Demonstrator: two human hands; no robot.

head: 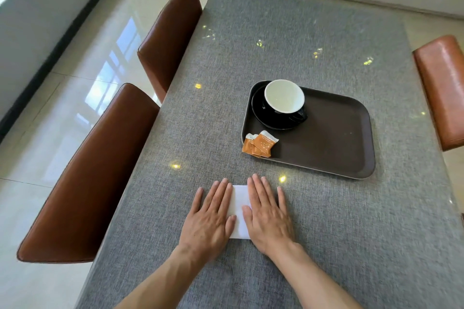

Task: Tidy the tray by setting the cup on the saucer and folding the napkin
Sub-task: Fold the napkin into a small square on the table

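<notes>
While the cup (284,98) is sitting on its saucer (261,118), the left hand (211,218) and right hand (268,216) are lying flat, unclenched, pressing the napkin (239,211) onto the worktop (351,221). Uneven pressure is risking a crooked crease.

Two bare forearms enter from the bottom edge, with no sleeve, watch or bracelet visible on either. The left hand (209,218) and the right hand (268,216) wear no gloves and no rings. The nails are short and unpainted, and veins and tendons stand out on the backs of both hands.
</notes>
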